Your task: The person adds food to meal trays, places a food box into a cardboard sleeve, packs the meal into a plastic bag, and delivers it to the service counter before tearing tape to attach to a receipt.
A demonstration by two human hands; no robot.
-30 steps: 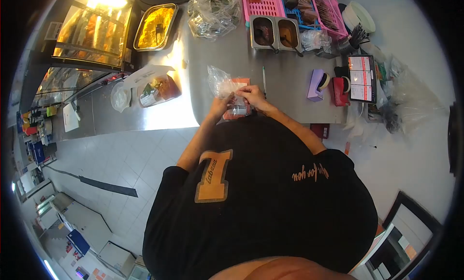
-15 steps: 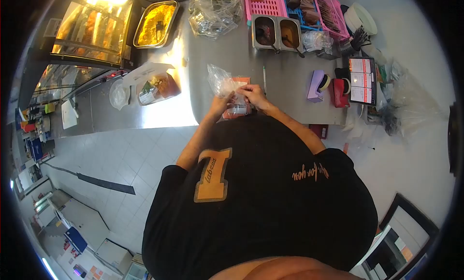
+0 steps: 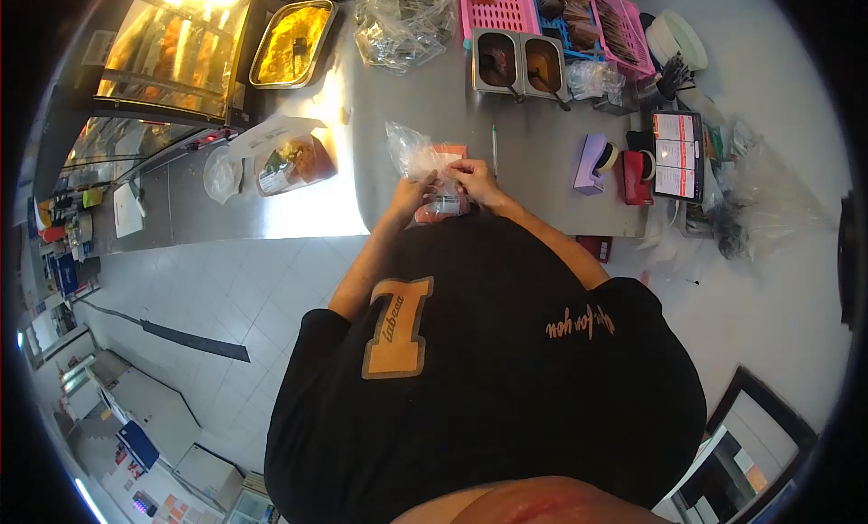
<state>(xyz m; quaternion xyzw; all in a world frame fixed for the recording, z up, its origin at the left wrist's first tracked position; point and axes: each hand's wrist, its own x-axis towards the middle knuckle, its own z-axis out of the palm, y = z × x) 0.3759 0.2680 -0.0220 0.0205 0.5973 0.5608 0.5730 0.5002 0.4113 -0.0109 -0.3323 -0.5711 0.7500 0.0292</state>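
At the front of the counter, a clear plastic bag is bunched up between my two hands. My left hand has its fingers closed on the bag's left side. The fingers of my right hand pinch the bag from the right, close to the left fingertips. Under and around the bag shows something flat and orange-red; I cannot tell whether it lies inside the bag or below it. A pen lies just beyond my right hand.
An open box of food and a clear lidded bowl stand left, near a tray of yellow food. Sauce tubs are at the back. Tape dispensers and a tablet stand right.
Both hands stay in nearly the same place on the bag, with only slight finger movement. The view has shifted very slightly.
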